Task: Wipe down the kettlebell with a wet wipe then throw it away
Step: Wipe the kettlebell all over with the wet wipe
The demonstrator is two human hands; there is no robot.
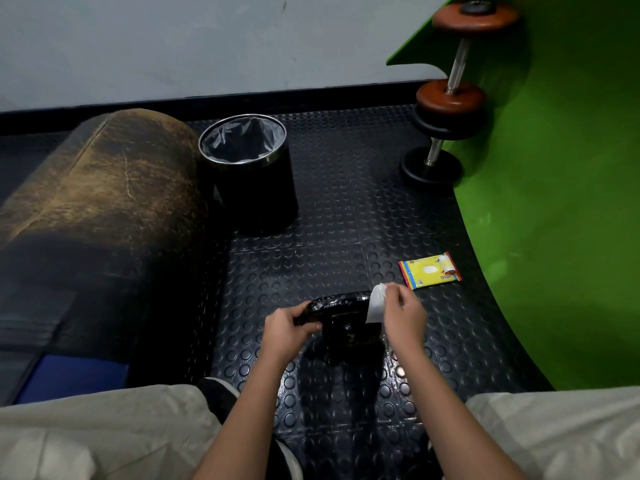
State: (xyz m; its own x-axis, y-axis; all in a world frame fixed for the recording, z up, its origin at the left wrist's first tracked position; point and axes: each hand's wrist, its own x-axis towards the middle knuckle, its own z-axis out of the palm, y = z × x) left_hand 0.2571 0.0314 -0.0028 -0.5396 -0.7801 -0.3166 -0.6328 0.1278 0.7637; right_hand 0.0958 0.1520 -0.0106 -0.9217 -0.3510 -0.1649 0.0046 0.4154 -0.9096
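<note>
Kettlebell (346,317) between the hands, handle in left hand's (285,329) grip, right hand (403,315) pinching wet wipe (375,304).

Black kettlebell (341,315) on floor, white wipe (375,304) against handle

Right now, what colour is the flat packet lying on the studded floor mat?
Mostly yellow with red edges, seen from the head view: flat wipe packet.

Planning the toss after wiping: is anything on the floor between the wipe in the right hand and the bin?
Nothing visible does. The wet wipe sits pinched in the right hand at the kettlebell. From there to the bin, only bare studded floor mat shows. The bin's top is open, lined with a bag.
</note>
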